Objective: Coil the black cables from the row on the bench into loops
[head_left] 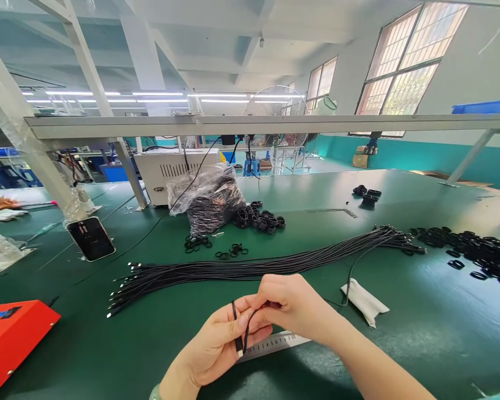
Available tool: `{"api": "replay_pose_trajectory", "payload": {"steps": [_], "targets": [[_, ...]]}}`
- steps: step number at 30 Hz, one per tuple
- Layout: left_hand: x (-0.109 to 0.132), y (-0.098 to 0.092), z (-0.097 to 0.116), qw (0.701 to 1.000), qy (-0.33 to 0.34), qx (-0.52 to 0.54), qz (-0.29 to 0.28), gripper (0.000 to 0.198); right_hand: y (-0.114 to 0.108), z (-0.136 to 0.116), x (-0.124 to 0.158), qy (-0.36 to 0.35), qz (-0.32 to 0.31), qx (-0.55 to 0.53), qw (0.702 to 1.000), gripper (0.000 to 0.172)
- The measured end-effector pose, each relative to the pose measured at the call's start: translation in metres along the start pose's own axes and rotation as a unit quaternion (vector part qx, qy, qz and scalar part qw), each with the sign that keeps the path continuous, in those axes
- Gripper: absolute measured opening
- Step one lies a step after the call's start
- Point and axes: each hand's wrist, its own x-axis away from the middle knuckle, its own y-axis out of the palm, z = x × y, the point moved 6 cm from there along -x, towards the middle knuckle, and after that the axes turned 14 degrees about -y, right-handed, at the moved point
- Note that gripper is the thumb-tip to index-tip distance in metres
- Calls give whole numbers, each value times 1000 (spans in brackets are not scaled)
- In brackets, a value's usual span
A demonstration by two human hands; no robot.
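Observation:
Low in the middle of the view, both hands meet over a green table [420, 328]. My left hand [220, 347] is closed, pinching the plug end of a thin black cable [236, 333]. My right hand [294, 305] is closed on the same cable just above, bending it into a loop. A steel ruler [275, 343] lies on the table right under the hands. Behind them a long bundle of black cables [254, 268] stretches from left to right.
A small white pouch [364, 303] lies to the right. Black rings [260, 218] sit beside a plastic bag [210, 203] of more. Another ring pile [479, 250] is at far right. A red box [8, 336] and a phone [90, 238] are at left.

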Motion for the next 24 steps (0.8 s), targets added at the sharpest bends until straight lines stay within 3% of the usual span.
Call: {"api": "replay_pose_trajectory", "payload": {"steps": [4,7,10,16,21,24], "targets": [[2,1,-2,999,-40,-31,-16,31,2,12,-7,4,28,-11,1000,11],[4,5,-6,994,-80,-59,-36,33,9,18,-12,-13,10,-44,999,10],[4,8,-8,993,-95,-64,-21,30,17,26,-14,-6,0,-102,995,5],[1,14,-9,992,-93,-91,-2,25,25,34,-11,34,23,-185,982,4],[8,17,-5,995,-76,-33,-49,26,37,32,-10,108,62,-271,955,10],[23,23,11,997,-10,18,-73,38,54,22,-1,153,40,-267,951,21]]}}
